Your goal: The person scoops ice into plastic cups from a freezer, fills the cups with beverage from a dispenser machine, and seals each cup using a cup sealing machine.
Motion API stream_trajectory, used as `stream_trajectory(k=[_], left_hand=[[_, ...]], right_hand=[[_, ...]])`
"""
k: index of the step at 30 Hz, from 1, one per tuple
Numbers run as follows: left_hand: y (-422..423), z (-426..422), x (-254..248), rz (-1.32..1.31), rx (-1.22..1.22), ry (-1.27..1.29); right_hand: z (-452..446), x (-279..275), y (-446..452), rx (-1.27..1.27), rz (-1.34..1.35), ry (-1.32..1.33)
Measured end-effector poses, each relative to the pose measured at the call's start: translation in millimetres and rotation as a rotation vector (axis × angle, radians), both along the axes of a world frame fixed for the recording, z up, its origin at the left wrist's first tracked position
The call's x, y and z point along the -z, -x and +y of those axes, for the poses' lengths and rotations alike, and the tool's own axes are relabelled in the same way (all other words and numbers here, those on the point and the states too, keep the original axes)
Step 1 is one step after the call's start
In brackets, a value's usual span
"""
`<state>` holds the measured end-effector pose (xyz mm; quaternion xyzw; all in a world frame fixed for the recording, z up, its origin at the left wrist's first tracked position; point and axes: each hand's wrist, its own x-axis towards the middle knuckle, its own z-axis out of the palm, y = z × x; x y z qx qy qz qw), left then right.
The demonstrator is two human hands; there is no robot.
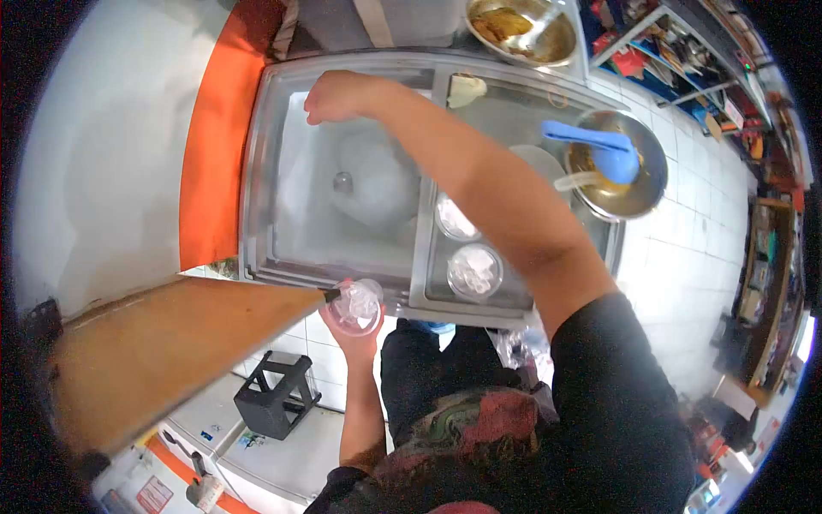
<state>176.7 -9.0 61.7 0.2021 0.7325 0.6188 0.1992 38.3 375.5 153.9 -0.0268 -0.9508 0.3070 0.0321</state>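
In my left hand (349,330) is a clear plastic cup (358,307) filled with ice pieces, held just outside the near edge of the chest freezer (257,214). My right arm crosses over the sliding lid. My right hand (338,96) is over the far left of the open freezer compartment, fingers curled downward; anything inside them is hidden. A small clear lump (342,182) shows in the frosty interior. Two more cups of ice stand on the lid: a near cup (475,271) and a farther cup (456,218), partly covered by my forearm.
A metal bowl (655,163) with a blue-handled utensil (604,152) sits at the lid's right side. Another metal bowl (548,34) with brownish contents is beyond the freezer. A wooden board (188,343) juts in at left, near the cup. A black stool (276,394) is below.
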Motion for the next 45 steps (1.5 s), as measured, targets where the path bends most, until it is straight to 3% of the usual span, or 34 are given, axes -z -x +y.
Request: stream_trajectory(k=[2, 7, 9, 12, 14, 17, 20, 23, 27, 29, 31, 32, 33, 34, 35, 38, 40, 43, 45], left_hand=[[-3, -9, 2, 0.191, 0.126, 0.04], [-19, -12, -18, 0.287, 0.249, 0.048], [-25, -13, -22, 0.18, 0.266, -0.007], [-32, -13, -41, 0.101, 0.29, -0.048], [-34, -17, -47, 0.087, 0.339, -0.073], [-32, -21, -49, 0.186, 0.376, -0.077], [-34, -26, -68, 0.24, 0.365, -0.117], [-35, -39, -78, 0.25, 0.315, -0.059], [-48, -60, -91, 0.304, 0.127, -0.042], [-56, -74, -90, 0.251, 0.07, 0.1], [-69, -89, -85, 0.155, 0.054, 0.169], [-83, -85, -110, 0.038, -0.078, -0.048], [-80, -97, -89, 0.328, -0.069, 0.114], [-89, -99, -87, 0.171, -0.12, -0.028], [-100, -104, -83, 0.206, -0.183, 0.007], [-114, -110, -92, 0.22, -0.285, -0.015], [-129, -118, -99, 0.203, -0.306, -0.069], [-142, -136, -101, 0.202, -0.328, -0.043], [-147, -149, -100, 0.22, -0.344, -0.07]], right_hand=[[-7, -33, -43, 0.099, 0.005, 0.059], [-27, -97, -171, 0.208, 0.119, 0.238], [-54, -110, -230, 0.352, 0.103, 0.276], [-88, -53, -299, 0.581, -0.036, 0.164], [-112, -11, -328, 0.702, 0.041, 0.174], [-132, 18, -338, 0.719, 0.115, 0.023], [-138, 22, -332, 0.671, -0.001, 0.14], [-131, 56, -327, 0.644, 0.076, 0.052], [-137, 48, -323, 0.707, 0.025, 0.084], [-122, 78, -331, 0.53, -0.024, -0.074], [-97, 123, -339, 0.251, 0.165, -0.133], [-88, 157, -338, 0.267, 0.124, -0.21], [-92, 118, -330, 0.267, -0.011, -0.09], [-69, 162, -327, 0.121, 0.179, -0.402], [-73, 139, -325, 0.216, 0.108, -0.216], [-64, 124, -309, 0.144, 0.282, -0.182], [-65, 118, -309, 0.305, 0.057, 0.11], [-56, 133, -308, 0.346, 0.097, 0.284], [-46, 131, -305, 0.329, 0.103, 0.217]])
